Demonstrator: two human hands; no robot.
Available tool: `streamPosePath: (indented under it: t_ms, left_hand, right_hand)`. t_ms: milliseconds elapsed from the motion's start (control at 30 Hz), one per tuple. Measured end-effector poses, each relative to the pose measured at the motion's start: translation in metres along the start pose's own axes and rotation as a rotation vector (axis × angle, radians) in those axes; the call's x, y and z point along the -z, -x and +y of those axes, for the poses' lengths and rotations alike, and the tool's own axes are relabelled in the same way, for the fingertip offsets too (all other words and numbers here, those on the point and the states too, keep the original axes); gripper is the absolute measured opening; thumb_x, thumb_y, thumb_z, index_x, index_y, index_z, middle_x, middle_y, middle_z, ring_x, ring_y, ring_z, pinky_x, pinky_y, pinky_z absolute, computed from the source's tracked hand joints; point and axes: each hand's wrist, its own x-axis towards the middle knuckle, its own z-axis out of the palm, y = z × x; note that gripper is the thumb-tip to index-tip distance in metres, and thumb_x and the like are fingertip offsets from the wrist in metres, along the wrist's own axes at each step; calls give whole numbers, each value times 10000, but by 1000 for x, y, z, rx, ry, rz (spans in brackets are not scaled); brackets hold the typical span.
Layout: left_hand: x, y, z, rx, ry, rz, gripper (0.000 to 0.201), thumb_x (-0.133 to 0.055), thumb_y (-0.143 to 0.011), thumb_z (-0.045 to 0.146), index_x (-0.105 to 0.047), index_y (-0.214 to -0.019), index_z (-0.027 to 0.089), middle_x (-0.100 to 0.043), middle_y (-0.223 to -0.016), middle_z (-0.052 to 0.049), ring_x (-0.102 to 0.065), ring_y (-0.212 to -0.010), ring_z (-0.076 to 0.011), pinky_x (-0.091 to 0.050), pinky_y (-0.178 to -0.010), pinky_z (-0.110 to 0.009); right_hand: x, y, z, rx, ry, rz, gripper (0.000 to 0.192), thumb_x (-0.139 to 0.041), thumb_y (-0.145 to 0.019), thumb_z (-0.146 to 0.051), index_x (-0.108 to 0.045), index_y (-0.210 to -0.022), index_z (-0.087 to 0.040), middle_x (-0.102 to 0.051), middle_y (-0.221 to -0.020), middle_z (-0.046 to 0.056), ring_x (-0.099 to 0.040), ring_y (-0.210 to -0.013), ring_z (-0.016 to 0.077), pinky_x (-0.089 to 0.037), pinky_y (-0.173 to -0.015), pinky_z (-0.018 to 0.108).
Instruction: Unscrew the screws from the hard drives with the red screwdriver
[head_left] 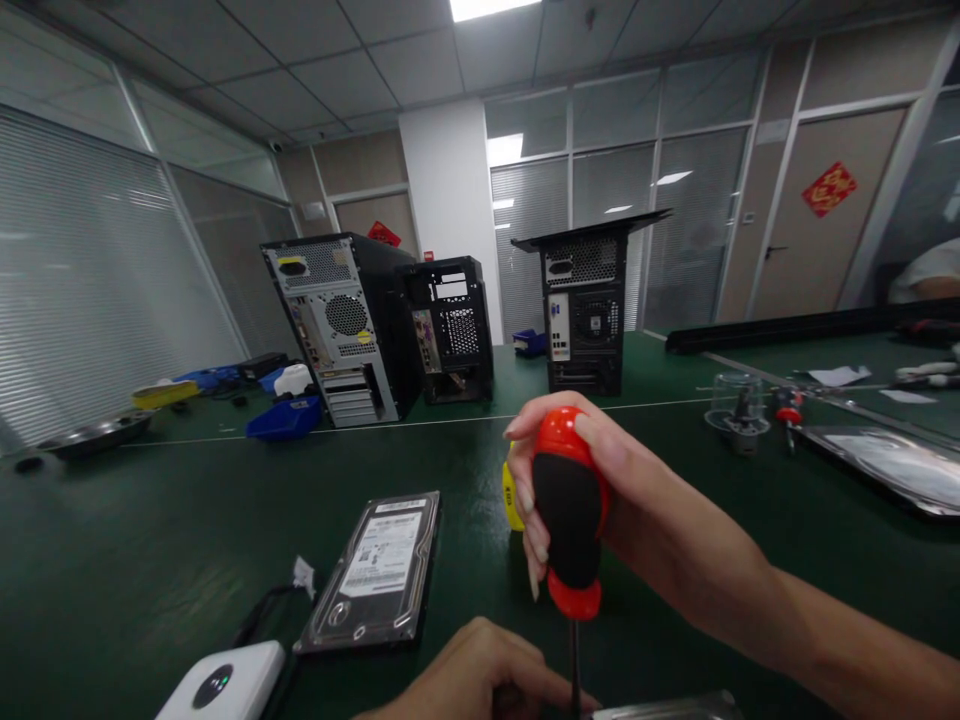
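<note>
Held upright in my right hand (pixel 637 490) is a screwdriver (pixel 570 500) with a red and black handle, fingers closed around its top. Its thin metal shaft points down, and the tip is cut off or hidden at the bottom edge. Low in the view my left hand (pixel 480 672) is curled, one finger reaching beside the shaft; what it grips is out of sight. A silvery metal edge (pixel 667 708) of some object shows just right of the shaft. Left of my hands lies a hard drive (pixel 379 560), label up. A yellow object (pixel 511 495) is partly hidden behind my right hand.
Computer cases (pixel 375 320) stand at the back, including a black one (pixel 589 310) with its top panel jutting out. A white device (pixel 225 685) sits lower left, a blue bin (pixel 285 418) behind. At right are a clear cup (pixel 737 405), another screwdriver (pixel 789 412) and a drive (pixel 892 460).
</note>
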Motion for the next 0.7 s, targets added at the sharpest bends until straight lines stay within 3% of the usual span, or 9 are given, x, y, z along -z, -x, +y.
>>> streamPosePath:
  t_ms: [167, 333, 700]
  left_hand:
    - [-3, 1, 5, 23, -20, 30, 312, -673, -844, 374, -774, -1062, 175, -360, -499, 60, -358, -464, -74, -241, -472, -200]
    - [-4, 3, 10, 61, -78, 99, 224, -694, -813, 231, -792, -1007, 174, -356, -503, 63, -346, -472, -68, -240, -486, -207]
    - [-4, 4, 12, 40, -24, 144, 227, -691, -815, 287, -804, -952, 147, -307, -463, 78, -266, -430, -52, -202, -458, -216]
  right_hand:
    - [1, -1, -2, 2, 2, -23, 256, -574, -928, -489, -574, -1009, -246, -570, -844, -28, -570, -725, 97, -486, -690, 219]
    - [-1, -3, -2, 83, -42, -58, 208, -552, -953, -449, -532, -1024, -254, -589, -889, -25, -570, -686, 80, -496, -640, 202]
    - [-2, 1, 0, 35, -21, -62, 233, -511, -966, -483, -539, -1032, -261, -552, -855, -36, -538, -671, 64, -478, -587, 154]
